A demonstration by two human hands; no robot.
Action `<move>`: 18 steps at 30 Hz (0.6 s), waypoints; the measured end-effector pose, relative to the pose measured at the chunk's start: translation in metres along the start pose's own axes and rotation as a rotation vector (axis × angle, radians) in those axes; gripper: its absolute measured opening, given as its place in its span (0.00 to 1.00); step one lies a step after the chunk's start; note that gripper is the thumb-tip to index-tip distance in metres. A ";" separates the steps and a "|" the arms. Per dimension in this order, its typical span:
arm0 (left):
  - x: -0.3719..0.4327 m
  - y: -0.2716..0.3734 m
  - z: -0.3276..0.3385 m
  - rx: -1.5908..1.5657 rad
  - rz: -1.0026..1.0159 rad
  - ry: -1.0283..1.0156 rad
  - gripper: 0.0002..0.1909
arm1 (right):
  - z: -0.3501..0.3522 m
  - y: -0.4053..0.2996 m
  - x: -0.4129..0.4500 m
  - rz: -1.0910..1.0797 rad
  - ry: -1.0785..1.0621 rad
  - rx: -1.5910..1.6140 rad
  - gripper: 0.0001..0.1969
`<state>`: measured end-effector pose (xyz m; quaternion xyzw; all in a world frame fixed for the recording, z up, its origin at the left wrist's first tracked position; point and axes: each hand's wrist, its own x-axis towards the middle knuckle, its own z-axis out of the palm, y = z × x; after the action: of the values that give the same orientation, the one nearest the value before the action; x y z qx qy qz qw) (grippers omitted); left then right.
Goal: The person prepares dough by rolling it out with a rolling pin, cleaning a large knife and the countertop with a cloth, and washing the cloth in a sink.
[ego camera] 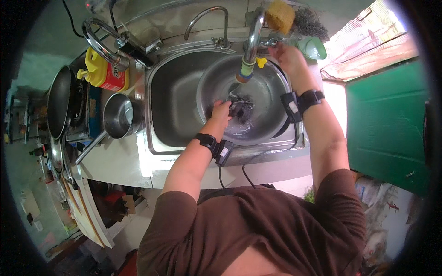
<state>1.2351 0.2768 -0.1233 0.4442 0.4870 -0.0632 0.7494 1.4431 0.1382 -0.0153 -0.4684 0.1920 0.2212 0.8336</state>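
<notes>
A wide metal basin (272, 103) stands over the right side of the stainless steel sink (172, 100). Inside it my left hand (221, 110) grips a dark, wet item (243, 111), perhaps cloth, with some foam around it. A faucet (255, 38) with a yellow valve handle (261, 62) hangs over the basin. My right hand (285, 55) is at the metal tap fitting (270, 41) behind the basin's right side; its fingers are blurred, so its hold is unclear.
A green dish (312, 48), a yellow sponge (280, 15) and a dark scouring mesh (309, 25) lie at the back right. Left of the sink are a saucepan (118, 115), a yellow jug (100, 70), a frying pan (59, 102) and another faucet (100, 41). A slim faucet (226, 24) rises behind.
</notes>
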 end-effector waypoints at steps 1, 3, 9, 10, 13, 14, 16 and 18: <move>-0.002 -0.001 0.000 -0.021 0.000 -0.017 0.25 | 0.007 -0.006 0.005 -0.060 -0.013 0.068 0.07; -0.004 -0.009 -0.002 0.007 0.041 -0.100 0.27 | 0.007 -0.005 0.009 -0.113 -0.024 0.137 0.06; -0.010 0.005 0.001 0.999 0.475 -0.137 0.16 | -0.018 0.050 -0.027 -0.293 -0.130 -0.764 0.13; -0.005 0.001 0.000 0.901 0.672 -0.071 0.15 | -0.026 0.067 -0.030 -0.197 -0.262 -1.014 0.14; -0.021 0.029 0.012 0.622 0.634 -0.169 0.15 | -0.050 0.121 -0.055 -0.723 -0.614 -1.416 0.15; -0.011 0.030 0.011 0.616 0.711 -0.175 0.15 | -0.047 0.123 -0.058 -0.722 -0.619 -1.412 0.15; -0.005 0.036 0.011 0.409 0.708 -0.225 0.15 | -0.029 0.112 -0.071 0.029 -0.566 -1.141 0.16; -0.008 0.048 0.009 0.208 0.634 -0.349 0.15 | -0.030 0.099 -0.063 -0.058 -0.488 -1.057 0.16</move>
<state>1.2618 0.2962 -0.0867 0.6292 0.1814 0.0479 0.7543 1.3334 0.1458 -0.0655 -0.7615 -0.1550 0.3655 0.5123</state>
